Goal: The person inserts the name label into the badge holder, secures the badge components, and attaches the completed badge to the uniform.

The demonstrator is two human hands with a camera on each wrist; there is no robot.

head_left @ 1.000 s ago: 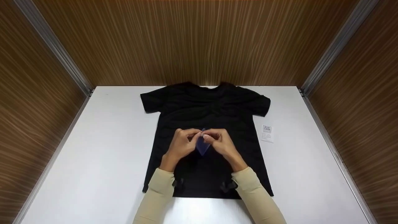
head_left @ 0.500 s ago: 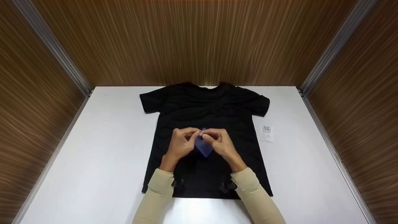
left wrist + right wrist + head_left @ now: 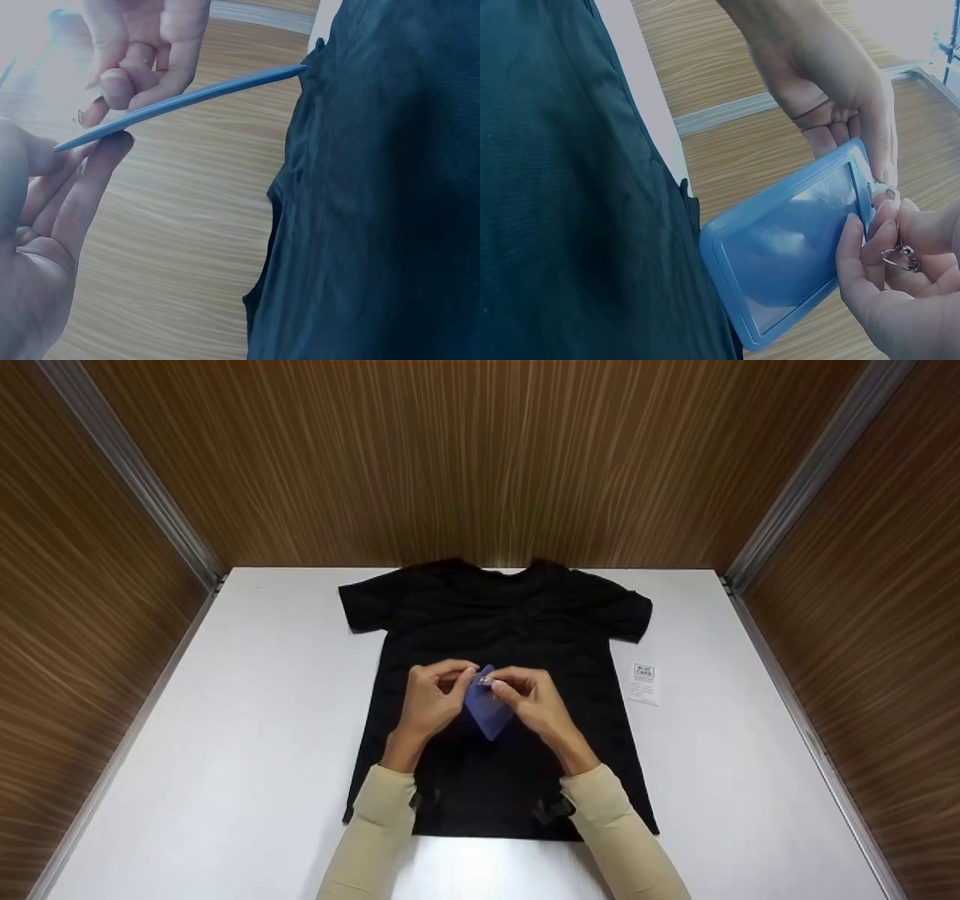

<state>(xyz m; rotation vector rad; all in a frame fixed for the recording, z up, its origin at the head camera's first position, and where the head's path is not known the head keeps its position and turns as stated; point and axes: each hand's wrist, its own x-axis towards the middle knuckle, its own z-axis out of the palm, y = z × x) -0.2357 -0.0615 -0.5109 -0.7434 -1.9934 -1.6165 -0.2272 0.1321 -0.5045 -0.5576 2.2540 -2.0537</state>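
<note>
Blue badge holder hovers above the middle of the black T-shirt, left hand pinching its top edge, right hand pinching a small metal pin at twelve o'clock, not yet attached to the shirt spread on the white surface.

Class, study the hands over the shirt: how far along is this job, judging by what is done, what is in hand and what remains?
Done: the black T-shirt lies spread flat on the white table. In hand: the left hand and right hand hold a blue badge holder above the shirt, the right fingers pinching a small metal pin at its top edge. Left: the holder looks not yet fastened to the fabric.
</note>
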